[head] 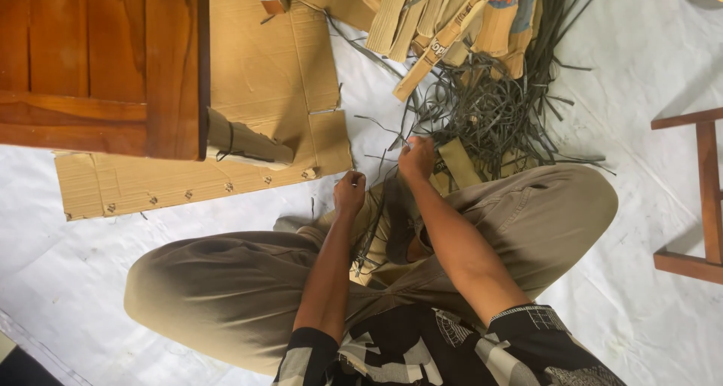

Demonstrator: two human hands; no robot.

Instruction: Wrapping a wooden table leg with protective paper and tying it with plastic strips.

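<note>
- Bundle of dark plastic strips (380, 220) draped across the lap, between the 2 hands, trailing down over the khaki trousers (226, 288).
- Left hand (349, 192) closed in a fist around the near end of those strips, just above the left knee.
- Right hand (416, 157) pinched shut on thin strands of the same strips, a little farther out, at the edge of the big pile.
- Folded tan cardboard piece (459, 164) lying just beside the right hand, partly under the strips.
- Loose heap of dark strips (501, 107) spread on the floor beyond the right hand, tangled, with ends fanning out in all directions.
- Stack of cut cardboard lengths (452, 17) resting on top of that heap, at the far edge of view.
- Flat sheet of brown cardboard (279, 77) lying to the left of the hands, stapled along its near edge, with a torn flap standing up.
- Wooden furniture panel (105, 62) overlapping the sheet at far left.
- Wooden frame (704, 198) well apart on the right.
- White floor covering (648, 62) under everything.
- Black-and-white patterned shirt (452, 352) at the bottom edge.
</note>
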